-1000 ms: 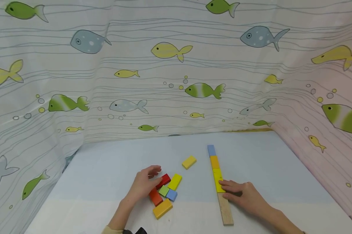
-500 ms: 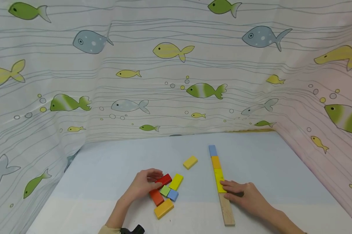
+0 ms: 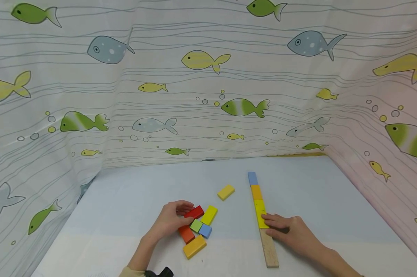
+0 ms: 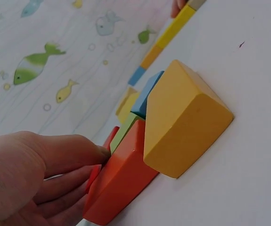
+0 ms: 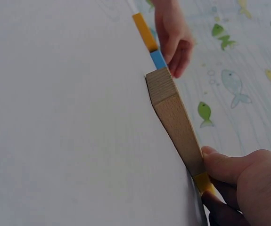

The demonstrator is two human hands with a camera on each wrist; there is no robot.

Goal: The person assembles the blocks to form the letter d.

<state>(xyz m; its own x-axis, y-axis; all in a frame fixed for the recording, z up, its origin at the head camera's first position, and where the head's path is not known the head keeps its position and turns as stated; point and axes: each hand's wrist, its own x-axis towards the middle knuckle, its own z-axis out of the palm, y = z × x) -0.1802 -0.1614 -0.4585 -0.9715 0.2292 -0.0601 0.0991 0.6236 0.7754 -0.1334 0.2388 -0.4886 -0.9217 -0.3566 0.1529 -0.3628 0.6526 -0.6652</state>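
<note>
My left hand (image 3: 170,218) pinches a dark red block (image 3: 194,211), thumb on its near side and fingers behind it. Just below the thumb lies an orange-red block (image 4: 121,174), with a green block (image 3: 196,226) and a small blue block (image 3: 205,230) beside it. On the right, my right hand (image 3: 295,234) rests against a straight row of blocks. Its fingertips touch the yellow part (image 3: 259,211) of the row, and the thumb lies at the wooden block (image 3: 269,250). Orange (image 3: 256,192) and blue (image 3: 252,178) blocks form the row's far end.
Near the left hand lie a yellow block (image 3: 209,215) and an orange-yellow block (image 3: 194,247). A pale yellow block (image 3: 226,192) sits farther back, apart from the others. A fish-printed curtain (image 3: 194,107) surrounds the back and sides of the white table (image 3: 298,184).
The left hand's fingers have come down behind the dark red block, and the thumb has settled against its near side. The right hand and the row look unchanged; the head view shifted slightly.
</note>
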